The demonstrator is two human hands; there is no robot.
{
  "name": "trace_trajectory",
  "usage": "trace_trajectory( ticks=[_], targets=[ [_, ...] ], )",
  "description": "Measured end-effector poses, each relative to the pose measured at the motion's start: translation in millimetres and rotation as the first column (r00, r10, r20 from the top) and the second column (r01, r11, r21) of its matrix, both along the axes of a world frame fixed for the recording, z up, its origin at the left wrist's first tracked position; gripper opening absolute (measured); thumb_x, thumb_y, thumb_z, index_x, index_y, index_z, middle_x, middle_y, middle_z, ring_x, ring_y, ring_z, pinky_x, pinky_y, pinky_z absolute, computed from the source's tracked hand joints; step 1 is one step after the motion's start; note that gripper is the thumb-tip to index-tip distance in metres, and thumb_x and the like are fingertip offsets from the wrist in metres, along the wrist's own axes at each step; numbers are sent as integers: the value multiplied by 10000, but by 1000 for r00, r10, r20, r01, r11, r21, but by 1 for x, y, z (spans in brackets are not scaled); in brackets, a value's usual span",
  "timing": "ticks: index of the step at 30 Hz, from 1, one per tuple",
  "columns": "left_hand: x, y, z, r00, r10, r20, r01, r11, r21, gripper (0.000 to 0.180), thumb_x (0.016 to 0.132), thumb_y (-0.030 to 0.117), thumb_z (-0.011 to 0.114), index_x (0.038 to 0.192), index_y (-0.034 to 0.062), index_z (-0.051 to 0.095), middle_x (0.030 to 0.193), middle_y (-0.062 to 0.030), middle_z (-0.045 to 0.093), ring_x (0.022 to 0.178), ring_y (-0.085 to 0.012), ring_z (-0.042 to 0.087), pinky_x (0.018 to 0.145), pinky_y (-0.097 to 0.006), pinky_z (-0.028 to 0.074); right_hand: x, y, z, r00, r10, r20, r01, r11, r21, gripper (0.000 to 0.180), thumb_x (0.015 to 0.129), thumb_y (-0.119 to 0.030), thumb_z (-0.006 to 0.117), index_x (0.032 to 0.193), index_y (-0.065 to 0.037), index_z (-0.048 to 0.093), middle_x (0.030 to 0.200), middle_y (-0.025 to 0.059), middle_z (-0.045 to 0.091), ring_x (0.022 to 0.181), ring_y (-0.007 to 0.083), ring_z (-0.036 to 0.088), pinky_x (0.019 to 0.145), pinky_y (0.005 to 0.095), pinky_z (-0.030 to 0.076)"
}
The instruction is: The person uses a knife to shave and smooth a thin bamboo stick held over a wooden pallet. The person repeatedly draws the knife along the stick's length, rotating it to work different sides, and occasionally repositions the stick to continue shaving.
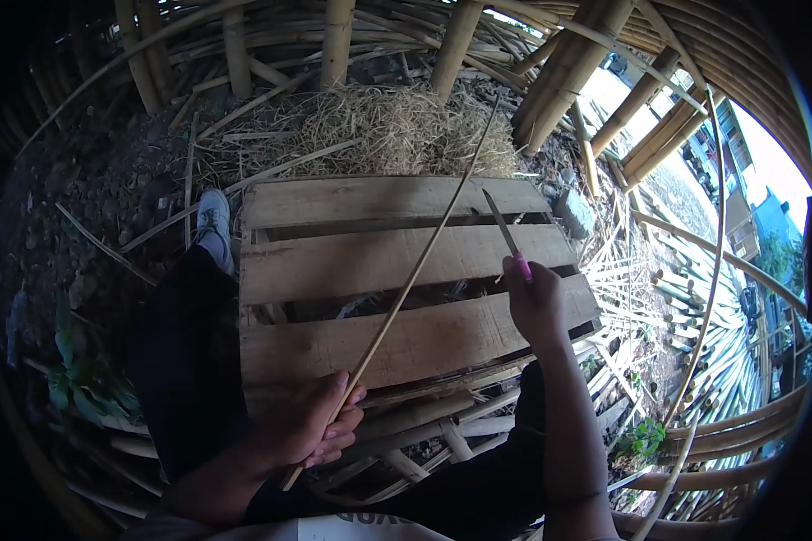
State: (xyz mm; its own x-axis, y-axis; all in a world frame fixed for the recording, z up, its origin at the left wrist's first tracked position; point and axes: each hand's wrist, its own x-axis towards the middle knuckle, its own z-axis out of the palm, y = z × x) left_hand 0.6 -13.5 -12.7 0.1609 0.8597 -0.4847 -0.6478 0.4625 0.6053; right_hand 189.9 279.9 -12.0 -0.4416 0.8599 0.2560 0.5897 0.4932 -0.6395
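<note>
My left hand (320, 419) is closed around the lower part of a long, thin bamboo strip (412, 272). The strip slants up and away to the right, across a slatted wooden platform (370, 261), its far tip above a heap of shavings. In my right hand (537, 307) is a knife (505, 225) with a pink handle. Its narrow blade points away and slightly left, beside the strip and apart from it. The knife is held over the right side of the platform.
Pale bamboo shavings (379, 131) lie heaped behind the platform. Thick bamboo posts (568, 77) stand at the back. Many cut bamboo poles (722, 343) are piled at the right. My shoe (214, 221) is left of the platform, near loose strips and a green plant (79, 383).
</note>
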Motion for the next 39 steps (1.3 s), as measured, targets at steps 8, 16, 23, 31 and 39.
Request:
trace_trajectory(
  ticks=[8,16,23,31,39],
  targets=[
    [12,4,-1,997,-65,-33,65,998,5,430,1142,474,274,1007,98,432,622,48,361,420,-38,336,366,-218,345,-35,-60,3,972,200,-127,-200,980,9,351,1080,-297,584,919,7,517,640,173,542,568,327,539,523,447,397],
    [9,0,3,996,30,-87,-30,1000,0,399,1144,455,285,1017,109,440,633,44,372,417,-42,338,367,-221,340,-3,-10,17,992,71,-102,-53,985,167,219,1077,-204,555,1033,10,565,703,228,628,627,440,633,579,504,461],
    [8,1,3,976,123,-178,-125,992,-3,369,1146,426,295,1025,108,440,631,35,376,415,-43,339,365,-222,340,-1,1,7,997,73,21,-75,981,177,153,1044,-117,567,1078,19,629,797,257,665,738,463,663,662,517,503],
    [3,0,4,980,133,-147,-130,991,25,368,1146,419,299,1018,103,436,629,35,381,414,-41,346,364,-216,343,-7,83,-18,932,241,270,-332,866,373,493,875,98,529,1323,-46,675,1115,216,658,1053,409,626,911,482,518],
    [3,-2,5,989,58,-137,-59,998,-1,397,1146,440,276,1005,104,433,633,38,386,421,-39,350,366,-216,349,-7,129,-24,720,-283,634,-157,823,546,367,991,-58,513,1311,-134,677,1215,145,649,1140,359,608,932,490,503]
  ],
)
